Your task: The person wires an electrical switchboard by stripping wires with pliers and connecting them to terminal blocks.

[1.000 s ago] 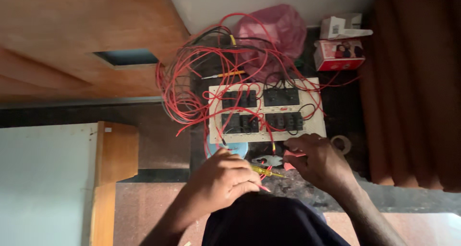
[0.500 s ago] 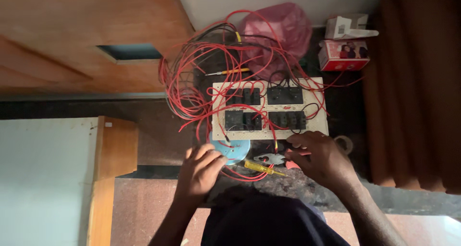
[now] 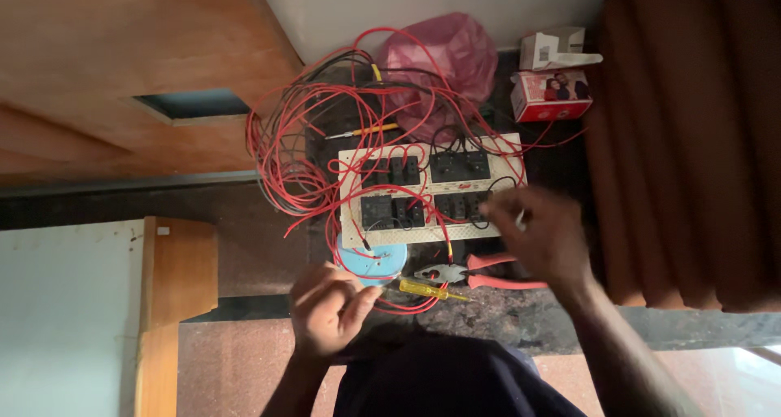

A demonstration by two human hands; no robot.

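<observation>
At the counter's near edge the left hand (image 3: pixel 329 310) curled loosely, pinching red wire (image 3: pixel 403 307) beside the yellow screwdriver (image 3: pixel 423 288), pliers (image 3: pixel 480 271) within reach, while the blurred right hand (image 3: pixel 537 236) hovered half-closed over the switch board (image 3: pixel 431 191), grip unclear.

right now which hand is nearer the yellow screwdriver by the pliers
Left. The left hand has its fingertips almost at the screwdriver handle. The right hand is up over the switch board's right edge, beyond the pliers.
</observation>
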